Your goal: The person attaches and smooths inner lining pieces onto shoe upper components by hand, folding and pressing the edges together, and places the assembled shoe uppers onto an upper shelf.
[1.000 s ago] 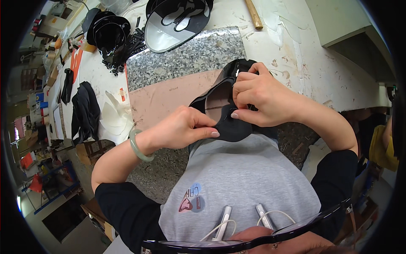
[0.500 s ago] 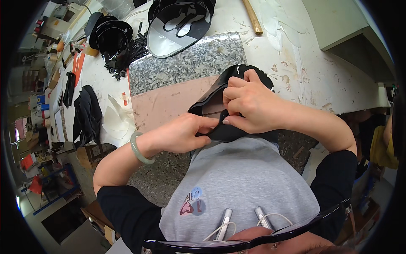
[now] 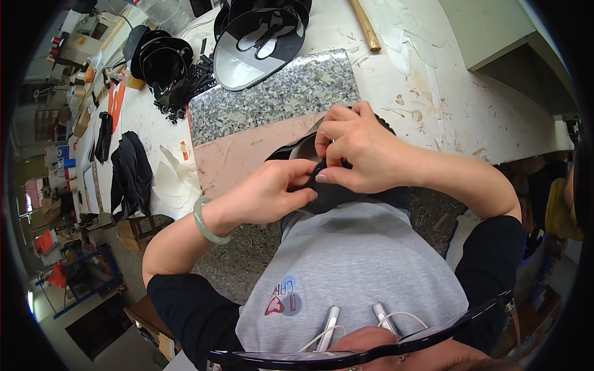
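A black, leather-like curved piece with a lighter inner side lies at the table's front edge, against my grey apron. At its near edge my left hand has thumb and fingers closed on the rim. My right hand pinches the same edge just to the right, its fingers curled over the hollow of the piece. Both fingertips nearly meet there, and the fold between them is mostly hidden. Part of the black piece's far side shows behind my right wrist.
Under the work lie a pinkish board and a speckled stone slab. Glossy black shaped pieces are stacked beyond. Black strips, limp black pieces and white sheets sit left; a wooden rod and grey cabinet right.
Both hands have shifted a little along the black piece's edge, the right one to the left and the left one inward. The piece has tilted, and its opening shows less.
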